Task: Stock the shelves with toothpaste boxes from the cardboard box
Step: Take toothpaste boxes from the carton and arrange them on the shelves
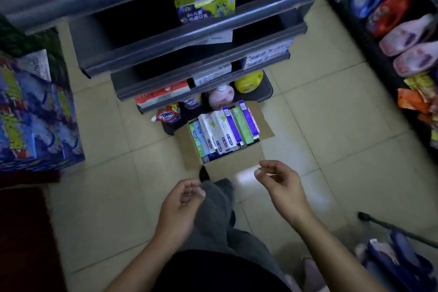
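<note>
An open cardboard box (234,161) stands on the tiled floor in front of the dark shelf unit (189,28). Several toothpaste boxes (224,128), white, green and purple, stand packed upright inside it. My left hand (182,206) hovers below the box over my leg, fingers loosely curled and holding nothing. My right hand (277,182) hovers just below the box's near flap, fingers also loosely curled and empty. A green and purple pack (205,0) sits on an upper shelf, whose sides are dark and bare.
Detergent pouches and bottles (194,104) fill the lowest shelf. A blue printed carton stack (35,121) stands at the left. Laundry bottles (398,19) line a shelf at the right. A bag and dark rod (398,251) lie at the lower right.
</note>
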Available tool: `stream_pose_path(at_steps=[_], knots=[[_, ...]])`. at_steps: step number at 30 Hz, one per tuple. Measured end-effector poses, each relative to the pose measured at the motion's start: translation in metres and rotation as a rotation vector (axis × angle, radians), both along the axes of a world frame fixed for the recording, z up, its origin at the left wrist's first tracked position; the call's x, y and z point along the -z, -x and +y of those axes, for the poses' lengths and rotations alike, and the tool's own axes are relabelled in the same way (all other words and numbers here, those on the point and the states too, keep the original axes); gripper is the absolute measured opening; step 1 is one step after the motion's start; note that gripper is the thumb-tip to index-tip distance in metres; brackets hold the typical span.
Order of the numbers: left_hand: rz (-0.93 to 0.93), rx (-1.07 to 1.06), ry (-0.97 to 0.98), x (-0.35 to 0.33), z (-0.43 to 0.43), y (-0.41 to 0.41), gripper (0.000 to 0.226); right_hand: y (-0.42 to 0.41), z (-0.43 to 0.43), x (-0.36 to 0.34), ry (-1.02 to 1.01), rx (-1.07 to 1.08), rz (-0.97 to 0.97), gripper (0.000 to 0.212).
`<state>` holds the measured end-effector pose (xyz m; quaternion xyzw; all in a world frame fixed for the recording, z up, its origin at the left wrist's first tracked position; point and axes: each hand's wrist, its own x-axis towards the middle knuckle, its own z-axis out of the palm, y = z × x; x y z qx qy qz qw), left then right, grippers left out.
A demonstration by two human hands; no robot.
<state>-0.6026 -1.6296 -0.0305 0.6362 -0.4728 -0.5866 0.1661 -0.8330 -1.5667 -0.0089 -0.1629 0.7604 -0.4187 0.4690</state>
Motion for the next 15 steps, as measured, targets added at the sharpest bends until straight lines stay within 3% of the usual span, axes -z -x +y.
stream_pose_path(at_steps=[8, 15], knots=[[-0.161, 0.031, -0.043, 0.110, -0.116, 0.092, 0.017, 0.083, -0.126, 0.101, -0.150, -0.161, 0.065, 0.020], [-0.296, -0.087, -0.222, 0.233, -0.145, 0.157, 0.025, 0.124, -0.213, 0.236, -0.206, -0.426, 0.085, 0.022]])
